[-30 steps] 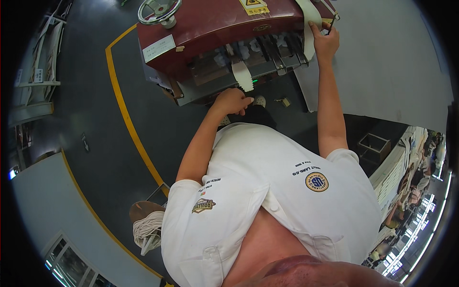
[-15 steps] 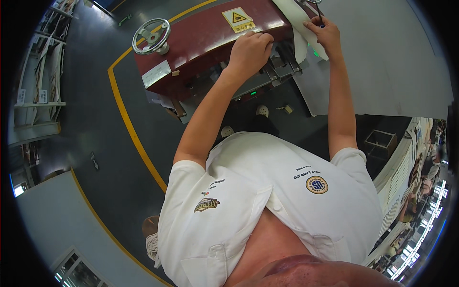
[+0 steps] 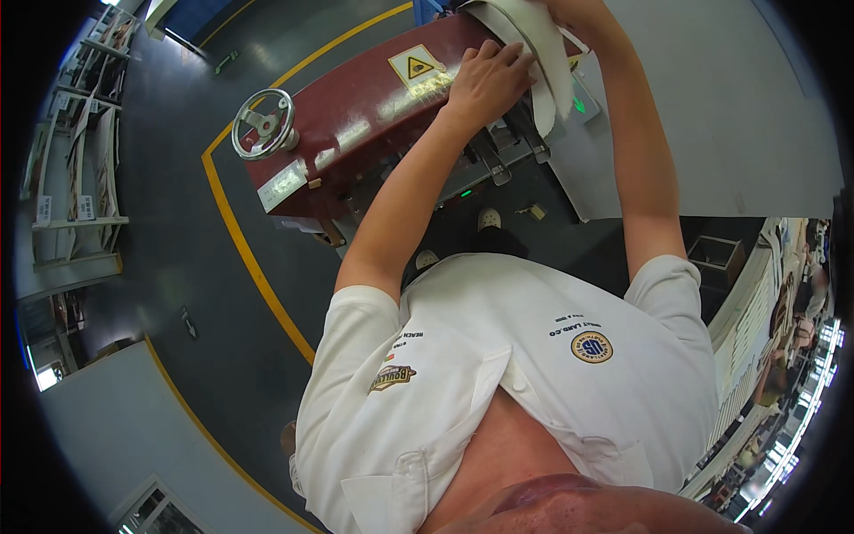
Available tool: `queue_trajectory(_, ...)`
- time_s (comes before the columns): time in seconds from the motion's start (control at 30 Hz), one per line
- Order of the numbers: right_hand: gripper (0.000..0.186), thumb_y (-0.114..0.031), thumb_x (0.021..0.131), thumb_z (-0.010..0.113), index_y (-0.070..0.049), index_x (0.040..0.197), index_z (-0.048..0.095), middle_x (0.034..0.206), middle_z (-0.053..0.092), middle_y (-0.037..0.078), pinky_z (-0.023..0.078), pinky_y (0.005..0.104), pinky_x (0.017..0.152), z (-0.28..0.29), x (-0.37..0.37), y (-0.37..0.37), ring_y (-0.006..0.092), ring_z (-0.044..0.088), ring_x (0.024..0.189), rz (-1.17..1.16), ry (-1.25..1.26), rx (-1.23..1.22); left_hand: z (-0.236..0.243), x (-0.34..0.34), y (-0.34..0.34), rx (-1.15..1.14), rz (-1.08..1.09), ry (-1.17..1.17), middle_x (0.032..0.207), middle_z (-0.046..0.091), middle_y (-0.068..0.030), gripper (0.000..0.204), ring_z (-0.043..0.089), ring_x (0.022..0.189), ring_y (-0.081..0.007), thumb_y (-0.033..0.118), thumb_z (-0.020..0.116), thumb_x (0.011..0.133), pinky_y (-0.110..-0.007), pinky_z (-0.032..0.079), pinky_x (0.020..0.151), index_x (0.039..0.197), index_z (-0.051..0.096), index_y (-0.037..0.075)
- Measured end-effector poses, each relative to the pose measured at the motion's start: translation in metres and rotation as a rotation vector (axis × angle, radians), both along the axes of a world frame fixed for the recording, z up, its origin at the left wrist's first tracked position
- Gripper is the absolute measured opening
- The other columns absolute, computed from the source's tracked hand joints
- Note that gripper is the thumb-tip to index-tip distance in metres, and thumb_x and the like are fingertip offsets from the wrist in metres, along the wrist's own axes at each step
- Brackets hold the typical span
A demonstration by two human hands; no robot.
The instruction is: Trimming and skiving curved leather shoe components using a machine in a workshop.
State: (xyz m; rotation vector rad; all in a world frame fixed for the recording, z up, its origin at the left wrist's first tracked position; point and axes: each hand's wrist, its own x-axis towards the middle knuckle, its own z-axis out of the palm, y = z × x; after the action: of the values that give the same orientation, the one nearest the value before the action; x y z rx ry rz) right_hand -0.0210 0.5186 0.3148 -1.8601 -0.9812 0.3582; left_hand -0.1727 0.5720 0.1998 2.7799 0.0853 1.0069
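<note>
A long, curved white strip of sheet material [image 3: 551, 67] lies over the right end of a dark red machine [image 3: 356, 111] and hangs down past its front edge. My left hand [image 3: 492, 78] rests on the machine's cover, its fingers spread and their tips at the strip's left edge. At the top edge of the view, my right hand [image 3: 583, 16] is closed at the strip's right side. Part of that hand is cut off, and whether it still has the thin dark tool cannot be made out.
A chrome handwheel [image 3: 264, 125] sticks up from the machine's left end, and a yellow warning label [image 3: 415, 67] sits on its cover. Metal arms [image 3: 492, 158] jut from the front. To the right stands a grey tabletop [image 3: 721, 116]. Shelving [image 3: 80, 169] lines the far left.
My right hand has moved up and a little left to the top edge. My left hand has shifted right, its fingers spreading toward the strip. The machine sits further left and lower in view.
</note>
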Motion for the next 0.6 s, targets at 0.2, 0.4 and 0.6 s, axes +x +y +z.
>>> queue_trajectory(0.2, 0.009, -0.016, 0.082, 0.066, -0.009, 0.087, 0.063, 0.060, 0.051, -0.003, 0.027, 0.0217, 0.037, 0.047, 0.018, 0.067, 0.0050, 0.039, 0.043, 0.107, 0.377, 0.044, -0.002, 0.004, 0.007, -0.040, 0.061, 0.121, 0.108, 0.058, -0.0006, 0.030, 0.051, 0.098, -0.0225, 0.028, 0.060, 0.080, -0.037, 0.039, 0.082, 0.107, 0.061, 0.015)
queue_trajectory(0.4, 0.008, -0.014, 0.087, 0.061, -0.006, 0.085, 0.061, 0.058, 0.048, -0.006, 0.023, 0.0167, 0.033, 0.113, 0.015, 0.079, 0.0007, 0.034, 0.040, 0.358, 0.490, 0.259, -0.009, 0.004, 0.016, -0.258, -0.051, 0.064, 0.113, 0.059, -0.0033, 0.032, 0.051, 0.103, -0.0246, 0.024, 0.061, 0.081, -0.038, 0.040, 0.090, 0.113, 0.060, 0.018)
queue_trajectory(0.6, 0.020, -0.018, 0.088, 0.060, -0.001, 0.099, 0.058, 0.061, 0.049, -0.005, 0.029, 0.0149, 0.034, 0.108, -0.029, 0.001, 0.0007, 0.035, 0.041, 0.854, 0.856, 0.495, 0.027, -0.045, 0.040, -1.135, -0.442, 0.206, 0.133, 0.045, -0.0104, 0.056, 0.041, 0.125, -0.0247, 0.022, 0.061, 0.084, -0.042, 0.033, 0.105, 0.135, 0.039, 0.010)
